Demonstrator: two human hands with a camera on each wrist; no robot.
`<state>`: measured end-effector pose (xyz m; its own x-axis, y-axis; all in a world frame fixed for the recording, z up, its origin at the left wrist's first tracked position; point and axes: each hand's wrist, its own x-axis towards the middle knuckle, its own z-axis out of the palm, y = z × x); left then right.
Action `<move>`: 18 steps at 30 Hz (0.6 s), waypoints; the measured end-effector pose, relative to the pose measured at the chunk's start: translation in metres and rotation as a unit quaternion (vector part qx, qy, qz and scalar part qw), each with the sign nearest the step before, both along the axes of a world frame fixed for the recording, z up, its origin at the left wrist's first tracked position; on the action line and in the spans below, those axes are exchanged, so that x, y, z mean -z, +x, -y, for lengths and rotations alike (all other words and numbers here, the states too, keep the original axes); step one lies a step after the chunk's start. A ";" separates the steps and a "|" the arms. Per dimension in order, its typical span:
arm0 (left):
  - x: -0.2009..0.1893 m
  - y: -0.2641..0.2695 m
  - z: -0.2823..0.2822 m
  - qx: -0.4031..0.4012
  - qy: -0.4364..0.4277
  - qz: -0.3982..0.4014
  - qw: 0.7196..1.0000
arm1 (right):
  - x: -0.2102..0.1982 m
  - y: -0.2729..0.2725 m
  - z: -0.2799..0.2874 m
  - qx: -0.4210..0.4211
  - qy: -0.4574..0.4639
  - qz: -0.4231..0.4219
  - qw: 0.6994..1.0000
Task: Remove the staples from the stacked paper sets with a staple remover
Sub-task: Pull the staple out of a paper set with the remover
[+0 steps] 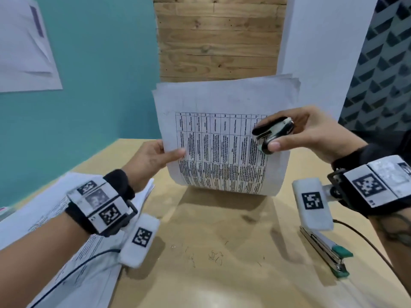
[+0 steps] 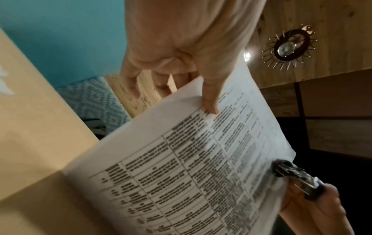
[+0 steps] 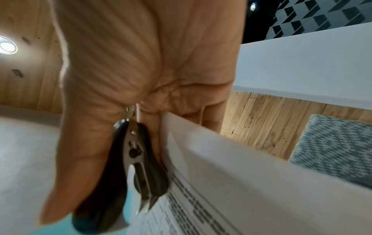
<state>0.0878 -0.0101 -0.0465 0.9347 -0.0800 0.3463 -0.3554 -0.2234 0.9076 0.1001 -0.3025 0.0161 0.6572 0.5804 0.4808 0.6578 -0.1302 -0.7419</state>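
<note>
A printed paper set [image 1: 222, 141] with a table of text stands upright above the wooden table [image 1: 211, 230], its bottom edge curling toward me. My left hand [image 1: 153, 158] pinches its left edge, thumb on the front [image 2: 209, 101]. My right hand [image 1: 307, 132] grips a black and metal staple remover [image 1: 272, 134] between thumb and fingers, right at the sheet's right edge. In the right wrist view the staple remover [image 3: 132, 167] has its jaws nearly together, their tips beside the paper set [image 3: 231, 182]. The left wrist view shows the staple remover [image 2: 296, 178] at the page's edge.
A stack of other printed paper sets [image 1: 66, 230] lies on the table at the left, under my left forearm. A green and metal stapler [image 1: 327, 252] lies at the right. Loose pulled staples [image 1: 213, 256] are scattered on the table in front of me.
</note>
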 end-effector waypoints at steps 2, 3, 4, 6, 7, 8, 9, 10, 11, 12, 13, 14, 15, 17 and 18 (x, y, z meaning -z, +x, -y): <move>-0.002 0.002 0.000 -0.014 -0.026 0.025 0.999 | -0.001 0.000 0.000 0.004 0.027 0.003 1.000; -0.009 0.002 -0.006 -0.030 -0.034 0.037 0.998 | -0.002 0.000 0.001 0.009 0.042 0.011 0.999; -0.018 0.002 -0.015 -0.050 -0.035 0.048 0.997 | -0.002 0.001 0.000 0.017 0.058 0.021 0.998; -0.045 -0.004 -0.036 -0.073 -0.031 0.075 0.994 | -0.003 0.002 -0.001 0.033 0.095 0.038 0.994; -0.060 -0.009 -0.046 -0.090 -0.040 0.087 0.991 | -0.004 0.002 -0.002 0.037 0.109 0.040 0.993; -0.077 -0.016 -0.056 -0.115 -0.042 0.093 0.988 | -0.003 0.002 -0.004 0.042 0.114 0.039 0.992; -0.093 -0.021 -0.073 -0.144 -0.039 0.101 0.984 | -0.001 0.002 -0.007 0.049 0.111 0.036 0.992; -0.109 -0.027 -0.097 -0.183 -0.039 0.092 0.978 | 0.000 0.003 -0.009 0.056 0.101 0.028 0.993; -0.121 -0.031 -0.115 -0.215 -0.030 0.086 0.972 | 0.003 0.003 -0.013 0.060 0.088 0.014 0.994; -0.128 -0.034 -0.133 -0.256 0.008 0.044 0.966 | 0.005 0.004 -0.015 0.061 0.070 0.001 0.996; -0.131 -0.034 -0.148 -0.293 0.071 -0.005 0.953 | 0.008 0.005 -0.018 0.062 0.048 -0.006 0.997; -0.124 -0.035 -0.161 -0.309 0.119 -0.066 0.941 | 0.011 0.006 -0.021 0.064 0.028 -0.008 0.998; -0.114 -0.034 -0.171 -0.292 0.119 -0.138 0.939 | 0.013 0.006 -0.024 0.069 0.011 -0.010 0.998; -0.077 -0.038 -0.195 -0.222 0.124 -0.306 0.918 | 0.016 0.006 -0.028 0.082 -0.020 -0.014 0.996; -0.055 -0.037 -0.205 -0.200 0.140 -0.359 0.901 | 0.018 0.006 -0.029 0.087 -0.034 -0.020 0.995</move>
